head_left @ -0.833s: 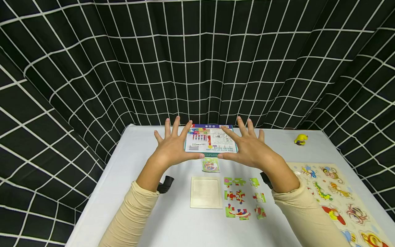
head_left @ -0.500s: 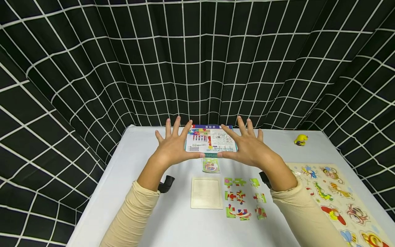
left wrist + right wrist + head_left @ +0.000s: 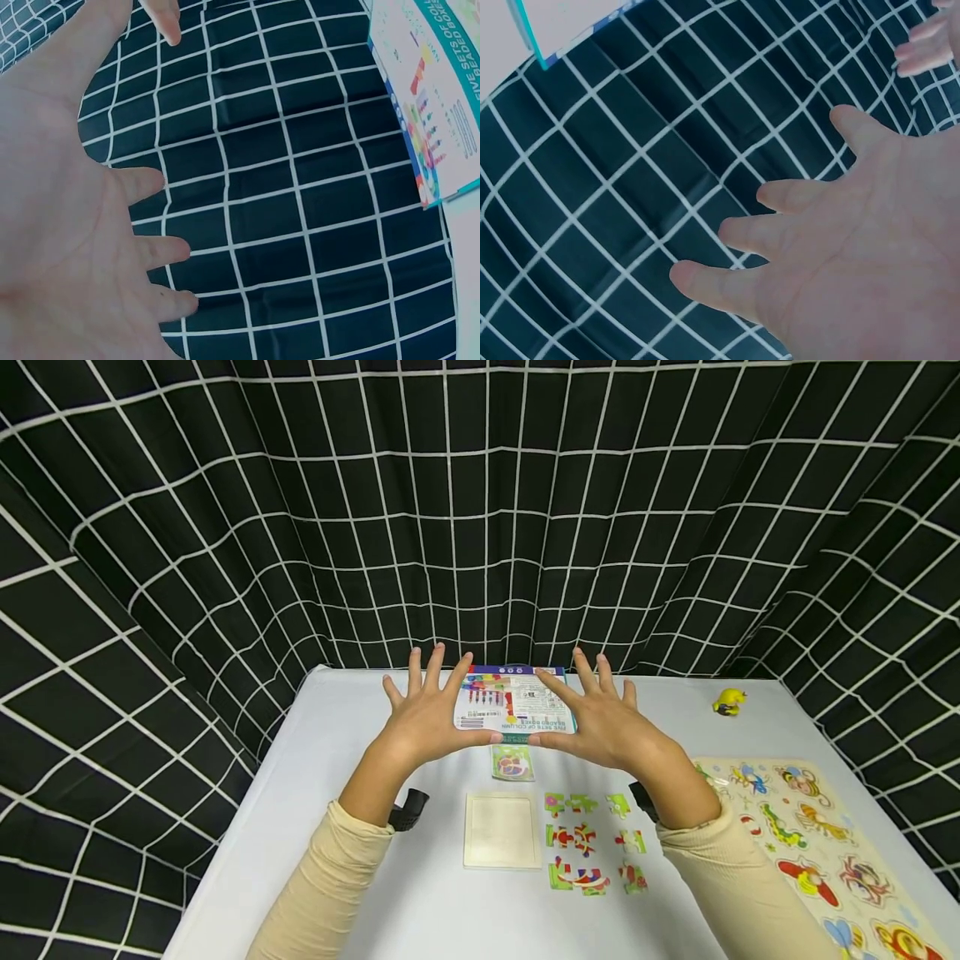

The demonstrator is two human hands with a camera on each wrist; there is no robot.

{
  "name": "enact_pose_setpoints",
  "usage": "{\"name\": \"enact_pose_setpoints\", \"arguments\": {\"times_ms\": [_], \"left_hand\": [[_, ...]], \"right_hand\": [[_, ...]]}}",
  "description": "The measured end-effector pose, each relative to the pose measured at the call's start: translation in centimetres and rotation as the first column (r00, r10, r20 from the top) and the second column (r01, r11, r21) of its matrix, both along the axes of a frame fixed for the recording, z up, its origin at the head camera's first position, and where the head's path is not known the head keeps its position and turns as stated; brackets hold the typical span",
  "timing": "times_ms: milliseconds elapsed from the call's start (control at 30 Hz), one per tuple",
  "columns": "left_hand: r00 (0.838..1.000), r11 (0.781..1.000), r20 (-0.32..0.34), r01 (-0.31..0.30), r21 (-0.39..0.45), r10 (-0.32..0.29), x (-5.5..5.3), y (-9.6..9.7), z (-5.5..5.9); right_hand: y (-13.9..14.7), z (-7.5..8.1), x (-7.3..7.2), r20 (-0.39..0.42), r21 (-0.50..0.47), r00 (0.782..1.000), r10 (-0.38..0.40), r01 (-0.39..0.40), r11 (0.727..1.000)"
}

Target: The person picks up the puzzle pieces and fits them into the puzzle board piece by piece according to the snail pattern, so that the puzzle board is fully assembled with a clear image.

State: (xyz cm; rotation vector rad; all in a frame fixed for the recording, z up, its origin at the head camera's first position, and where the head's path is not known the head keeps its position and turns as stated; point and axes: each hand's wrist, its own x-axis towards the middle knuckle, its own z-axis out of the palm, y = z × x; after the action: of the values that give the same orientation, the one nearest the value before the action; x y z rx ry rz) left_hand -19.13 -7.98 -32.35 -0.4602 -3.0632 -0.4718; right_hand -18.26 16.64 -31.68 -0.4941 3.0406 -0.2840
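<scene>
My left hand (image 3: pixel 423 718) and right hand (image 3: pixel 603 720) are held up with fingers spread wide and thumbs pointing at each other. Neither grips anything; both palms show bare in the wrist views. Between and behind them in the head view is a flat printed box (image 3: pixel 516 700), its lettering upside down and its sides partly covered by my hands. Just below the thumbs is a small picture card (image 3: pixel 513 764). Nearer to me are a pale square puzzle tray (image 3: pixel 502 832) with nothing in it and, to its right, several jigsaw pieces (image 3: pixel 582 837) in loose rows.
A large wooden board with insect pictures (image 3: pixel 817 810) lies at the right, partly behind my right sleeve. A small yellow toy (image 3: pixel 729 702) stands at the back right of the white table (image 3: pixel 315 893). A black curtain with white grid lines (image 3: pixel 487 527) surrounds the table.
Both hands have drifted very slightly toward each other, fingers still spread. The objects on the table stay in place.
</scene>
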Motion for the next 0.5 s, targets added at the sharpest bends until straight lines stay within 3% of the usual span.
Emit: {"name": "enact_pose_setpoints", "arguments": {"times_ms": [133,200,367,500], "left_hand": [[0.999,0.999,-0.016,0.043,-0.009,-0.043,-0.3,0.2,-1.0],[0.998,0.997,0.010,0.069,-0.034,-0.069,-0.4,0.1,-1.9],[0.979,0.986,0.165,0.134,-0.101,-0.116,0.2,-0.5,-5.7],[0.940,0.977,0.314,0.180,-0.114,-0.136,1.7,-0.8,-9.2]], "right_hand": [[0.3,-1.1,-0.2,-0.059,-0.015,0.998,0.030,-0.031,0.999],[0.4,-2.3,-0.4,-0.087,-0.023,0.995,0.056,-0.058,0.998],[1.1,-6.9,-0.4,-0.046,-0.039,0.992,0.118,-0.119,0.992],[1.8,-10.3,0.7,0.058,-0.018,0.990,0.127,-0.126,0.992]]}}
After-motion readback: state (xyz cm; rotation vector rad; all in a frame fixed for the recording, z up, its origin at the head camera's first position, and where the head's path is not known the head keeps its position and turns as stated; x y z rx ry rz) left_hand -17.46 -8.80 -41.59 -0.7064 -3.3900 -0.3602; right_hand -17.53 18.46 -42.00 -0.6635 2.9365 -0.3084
